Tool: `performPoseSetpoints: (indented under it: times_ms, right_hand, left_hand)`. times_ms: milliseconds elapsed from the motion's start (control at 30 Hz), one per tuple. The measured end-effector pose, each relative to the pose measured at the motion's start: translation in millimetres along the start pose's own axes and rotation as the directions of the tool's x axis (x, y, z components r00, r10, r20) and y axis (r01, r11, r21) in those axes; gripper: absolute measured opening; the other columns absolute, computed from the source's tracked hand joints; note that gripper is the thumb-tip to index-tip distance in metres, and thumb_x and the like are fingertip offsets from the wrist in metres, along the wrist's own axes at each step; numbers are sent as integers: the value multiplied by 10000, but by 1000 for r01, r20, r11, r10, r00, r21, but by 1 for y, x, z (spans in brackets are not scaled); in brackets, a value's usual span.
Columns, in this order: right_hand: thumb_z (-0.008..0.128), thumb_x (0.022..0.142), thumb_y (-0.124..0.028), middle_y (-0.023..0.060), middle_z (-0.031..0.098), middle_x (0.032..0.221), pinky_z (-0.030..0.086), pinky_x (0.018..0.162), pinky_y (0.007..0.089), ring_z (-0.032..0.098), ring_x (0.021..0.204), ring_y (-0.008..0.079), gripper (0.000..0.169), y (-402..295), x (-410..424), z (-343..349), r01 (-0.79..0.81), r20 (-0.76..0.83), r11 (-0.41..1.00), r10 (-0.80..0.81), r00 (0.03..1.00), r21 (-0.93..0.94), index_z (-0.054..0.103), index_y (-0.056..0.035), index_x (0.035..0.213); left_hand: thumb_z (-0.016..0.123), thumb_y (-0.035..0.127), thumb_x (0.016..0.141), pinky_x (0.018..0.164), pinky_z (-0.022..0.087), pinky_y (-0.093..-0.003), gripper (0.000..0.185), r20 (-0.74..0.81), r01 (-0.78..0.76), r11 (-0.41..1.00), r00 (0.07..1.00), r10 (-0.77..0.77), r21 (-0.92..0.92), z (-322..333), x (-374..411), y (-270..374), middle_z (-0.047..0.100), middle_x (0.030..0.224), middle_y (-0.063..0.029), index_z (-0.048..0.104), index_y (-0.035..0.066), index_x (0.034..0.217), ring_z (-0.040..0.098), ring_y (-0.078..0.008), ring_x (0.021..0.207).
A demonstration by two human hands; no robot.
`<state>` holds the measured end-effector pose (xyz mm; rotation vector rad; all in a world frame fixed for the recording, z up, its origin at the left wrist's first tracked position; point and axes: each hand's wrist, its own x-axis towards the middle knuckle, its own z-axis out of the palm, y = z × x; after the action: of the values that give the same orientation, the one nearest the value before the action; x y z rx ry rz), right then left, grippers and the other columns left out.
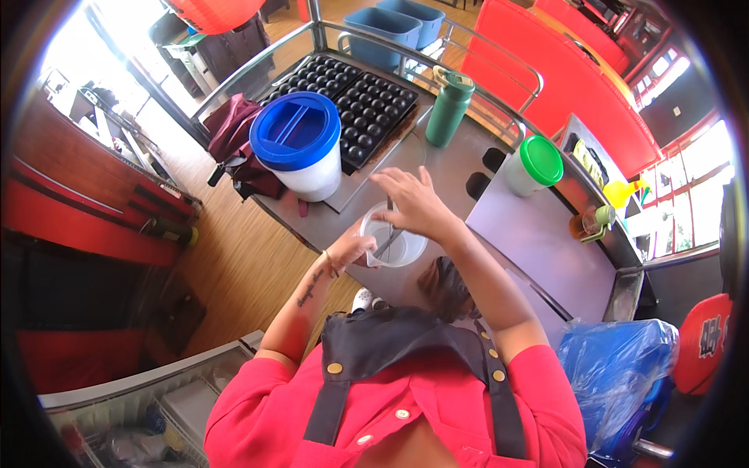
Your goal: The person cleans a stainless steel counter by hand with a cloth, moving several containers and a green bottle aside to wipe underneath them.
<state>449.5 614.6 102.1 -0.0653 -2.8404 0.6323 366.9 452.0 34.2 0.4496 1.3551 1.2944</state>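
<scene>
My left hand (353, 244) grips a clear plastic measuring jug (412, 248) by its left side, tilted towards me above the steel counter. A thin metal utensil (388, 241) stands inside the jug; its exact kind is unclear. Over the jug's far rim reaches my right hand (412, 202), fingers spread, thumb down by the opening beside the utensil. Whether that hand grips the utensil cannot be made out. Just beyond is a white tub (316, 182) with a blue lid (295, 131). A green bottle (449, 111) stands farther back.
A black takoyaki pan (374, 111) lies at the back, maroon cloth (231, 131) at its left. On the right are a green-lidded tub (533, 164) and a small amber bottle (591, 223). Metal rails (497, 58) edge the counter. A glass-topped freezer (158, 386) is at lower left.
</scene>
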Motion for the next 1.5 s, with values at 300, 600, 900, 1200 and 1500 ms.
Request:
performPoseSetpoints:
  times_ms: [300,600,900,1200,1500]
  right_hand:
    - [656,762,66,59,636,893,521,734,256,633,839,132,195,6,-20,-63,-44,-207,824,193,959,564,655,-6,942]
    - [683,787,10,48,635,871,486,728,236,587,780,101,145,56,-126,-112,222,-519,513,559,647,829,609,-11,910]
    - [658,824,-50,50,620,912,501,782,282,587,826,112,127,59,-151,-99,244,-477,429,602,640,870,587,-38,929]
    - [703,810,-143,13,567,693,450,549,196,542,585,74,194,40,-144,-83,95,-417,489,606,678,867,586,-5,879]
    - [642,857,-311,-31,519,598,360,407,159,464,446,24,344,14,-143,-72,-231,-9,377,538,843,897,583,6,975]
  left_hand:
    - [601,366,835,721,486,-274,804,-180,-65,985,979,93,159,-21,-13,-13,478,1266,-142,192,10,1428,577,-159,914]
    - [571,253,892,734,442,-223,426,-194,-407,909,888,418,94,3,-67,57,610,1110,-87,502,48,1259,565,-94,869]
    - [647,16,819,784,474,-236,283,-100,-461,886,885,455,-49,41,-61,63,659,963,-96,602,-13,1097,614,-128,888]
    - [648,53,834,709,500,-227,132,-278,-595,802,765,581,38,33,-52,54,679,841,-87,664,-3,952,634,-123,778]
    - [654,67,830,718,459,-216,375,-488,-694,719,641,592,-39,19,-53,57,683,908,-120,530,4,1178,643,-134,803]
